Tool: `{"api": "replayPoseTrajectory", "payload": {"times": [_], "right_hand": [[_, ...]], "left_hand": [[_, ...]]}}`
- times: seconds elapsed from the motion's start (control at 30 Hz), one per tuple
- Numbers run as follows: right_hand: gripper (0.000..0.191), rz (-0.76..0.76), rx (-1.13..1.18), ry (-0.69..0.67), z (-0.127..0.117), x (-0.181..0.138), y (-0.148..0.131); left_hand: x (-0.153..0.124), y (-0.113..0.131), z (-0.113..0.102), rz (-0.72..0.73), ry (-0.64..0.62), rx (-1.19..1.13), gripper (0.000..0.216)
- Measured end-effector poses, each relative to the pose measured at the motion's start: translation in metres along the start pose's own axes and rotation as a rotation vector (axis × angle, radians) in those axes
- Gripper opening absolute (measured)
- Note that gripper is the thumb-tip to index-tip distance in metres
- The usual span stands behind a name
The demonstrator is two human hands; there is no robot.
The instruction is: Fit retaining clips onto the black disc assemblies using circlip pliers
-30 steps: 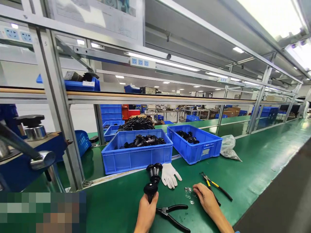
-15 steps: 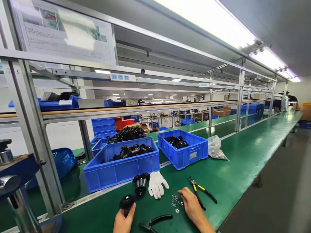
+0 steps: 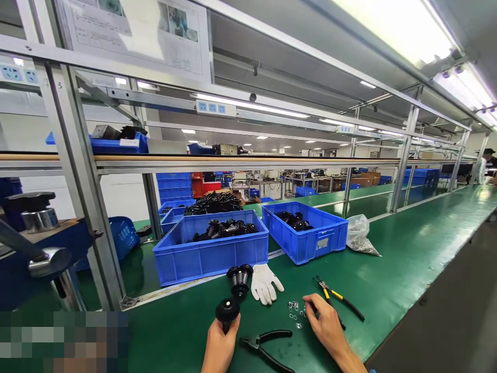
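Observation:
My left hand is closed around a black part with a round, disc-like top and a small light spot at its centre. My right hand is over the table with its fingers curled and pinched down at the edge of several small shiny metal rings. Whether a ring is between those fingertips is hidden. Pliers with black handles lie between my hands. Yellow-and-black pliers lie just beyond my right hand. A white glove and more black flanged parts rest behind my left hand.
Two blue bins hold black parts at the back. A clear bag of small metal pieces stands beside the right bin. A metal post and a lever machine are at left. The green table runs far right.
The whole scene has shifted right and slightly up in the view as the camera turned left. Both hands keep nearly the same pose, the left still gripping the black part, the right at the rings.

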State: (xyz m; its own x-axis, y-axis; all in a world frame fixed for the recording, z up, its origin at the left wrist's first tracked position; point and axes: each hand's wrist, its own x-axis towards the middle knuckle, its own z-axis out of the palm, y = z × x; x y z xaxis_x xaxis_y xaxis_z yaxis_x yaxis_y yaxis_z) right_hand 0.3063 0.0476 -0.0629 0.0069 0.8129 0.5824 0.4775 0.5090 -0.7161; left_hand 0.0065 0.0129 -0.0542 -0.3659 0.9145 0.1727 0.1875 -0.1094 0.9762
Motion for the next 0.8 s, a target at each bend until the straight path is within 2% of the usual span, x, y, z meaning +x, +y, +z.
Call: {"api": "replayPoseTrajectory", "payload": {"times": [0.13, 0.33, 0.47, 0.57, 0.8], "right_hand": [[0.036, 0.086, 0.101, -0.048, 0.012, 0.003, -0.028], [0.037, 0.304, 0.31, -0.281, 0.049, 0.009, -0.078], [0.032, 0.41, 0.415, -0.393, 0.065, 0.008, -0.095], [0.029, 0.426, 0.463, -0.443, 0.071, 0.006, -0.099], [0.041, 0.342, 0.502, -0.507, 0.08, 0.006, -0.101]], "left_hand": [[-0.003, 0.006, 0.003, 0.0, -0.021, -0.042, 0.061], [-0.011, 0.026, 0.003, -0.055, -0.114, -0.176, 0.057], [-0.017, 0.03, 0.005, -0.117, -0.175, -0.209, 0.059], [-0.02, 0.031, 0.007, -0.141, -0.239, -0.241, 0.054], [-0.021, 0.028, 0.007, -0.138, -0.32, -0.26, 0.043]]}}
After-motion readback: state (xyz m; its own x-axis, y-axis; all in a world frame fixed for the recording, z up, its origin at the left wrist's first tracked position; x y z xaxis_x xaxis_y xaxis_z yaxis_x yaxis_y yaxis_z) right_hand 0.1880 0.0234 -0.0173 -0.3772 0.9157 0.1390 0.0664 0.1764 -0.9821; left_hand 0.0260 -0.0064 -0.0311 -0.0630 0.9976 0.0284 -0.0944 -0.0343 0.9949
